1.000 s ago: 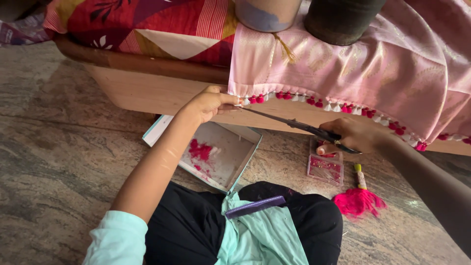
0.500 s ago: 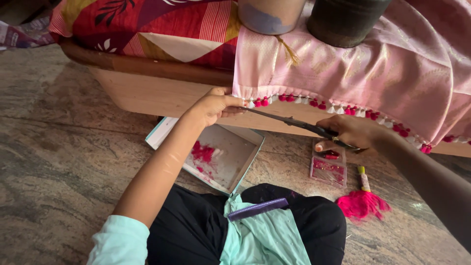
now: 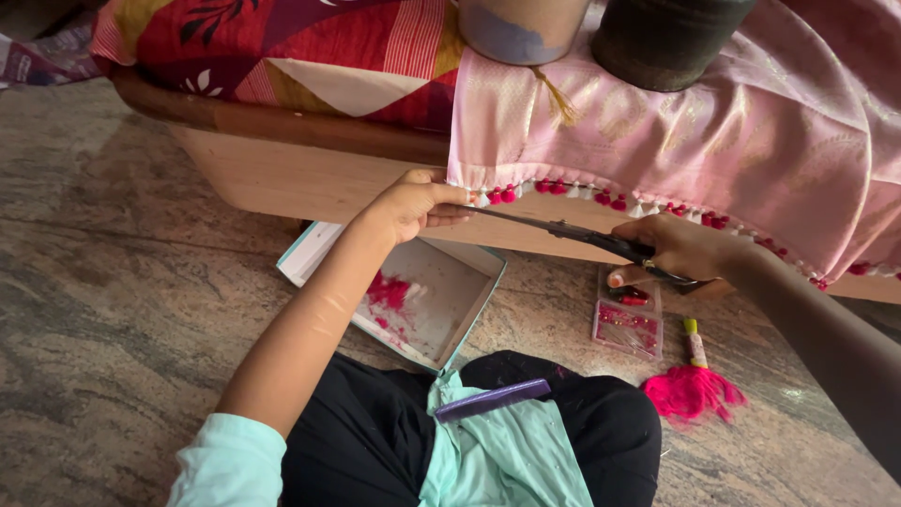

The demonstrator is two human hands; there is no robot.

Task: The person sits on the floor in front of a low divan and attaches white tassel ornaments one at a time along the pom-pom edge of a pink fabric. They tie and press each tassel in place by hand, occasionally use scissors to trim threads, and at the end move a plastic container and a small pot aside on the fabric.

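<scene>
A home: patterned bedding [image 3: 310,56] on a wooden bed [image 3: 282,122], stone floor [image 3: 113,310].

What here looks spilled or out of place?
Pink thread scraps are strewn inside the open box on the floor, and a loose pink thread bundle lies on the stone beside a small clear case. A purple comb rests on the person's lap. Nothing looks damaged.

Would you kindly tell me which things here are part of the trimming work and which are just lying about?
In use:
- left hand pinching the pink cloth at its tasselled edge
- right hand holding the scissors
- open box below, with pink scraps in it

Lying about:
- purple comb on the lap
- pink thread bundle
- clear case
- two pots on the cloth
</scene>
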